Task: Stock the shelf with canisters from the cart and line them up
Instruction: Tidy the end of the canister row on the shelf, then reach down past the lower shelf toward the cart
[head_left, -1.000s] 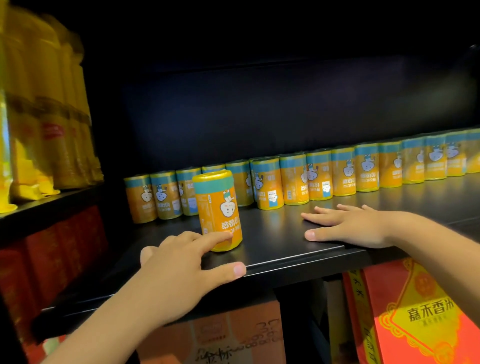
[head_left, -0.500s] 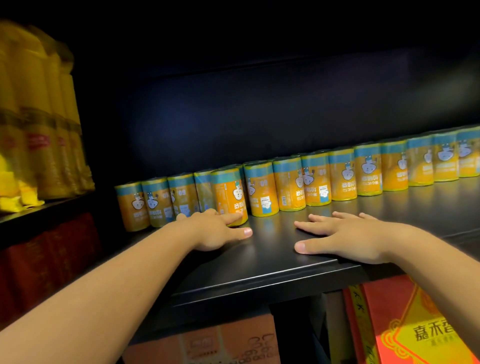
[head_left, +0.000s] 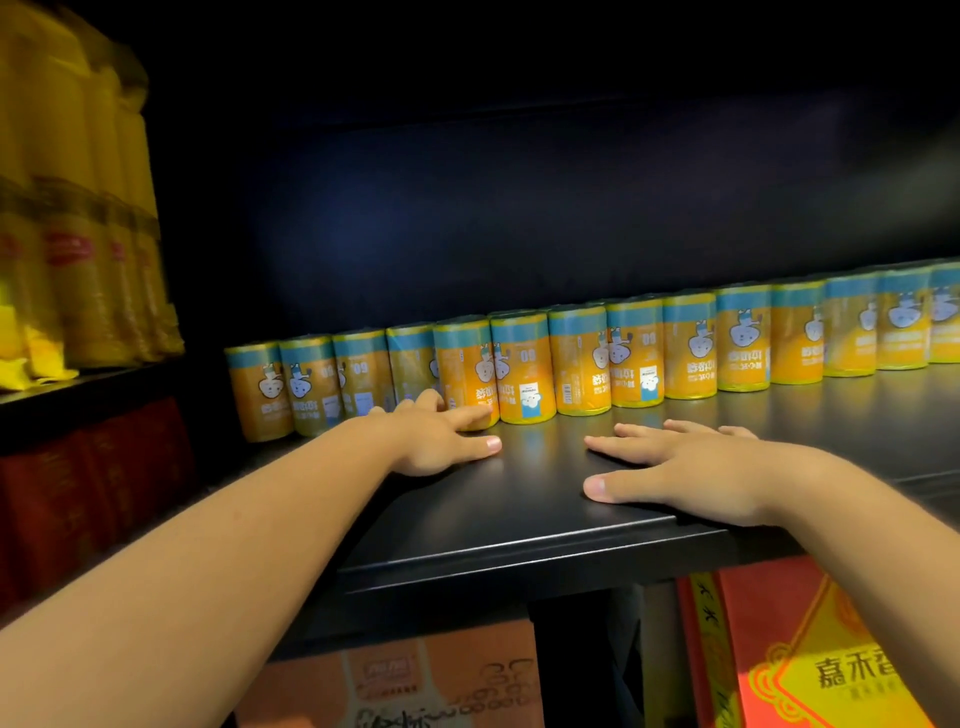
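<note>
Lining-up step: the left hand (head_left: 441, 441), fingers straight, touches a canister (head_left: 464, 371) in the shelf's (head_left: 519, 525) back row. The right hand (head_left: 691, 467) lies flat, fingers spread. Next probably means fetching another from the cart.

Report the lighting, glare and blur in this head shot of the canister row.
Head view: dim overall, the back wall nearly black, the canister row best lit mid-frame. Head view: the glossy shelf shows faint reflections below the canisters. Head view: the right-end canisters and the yellow packs at left look soft; the left hand and right hand are sharp.
</note>
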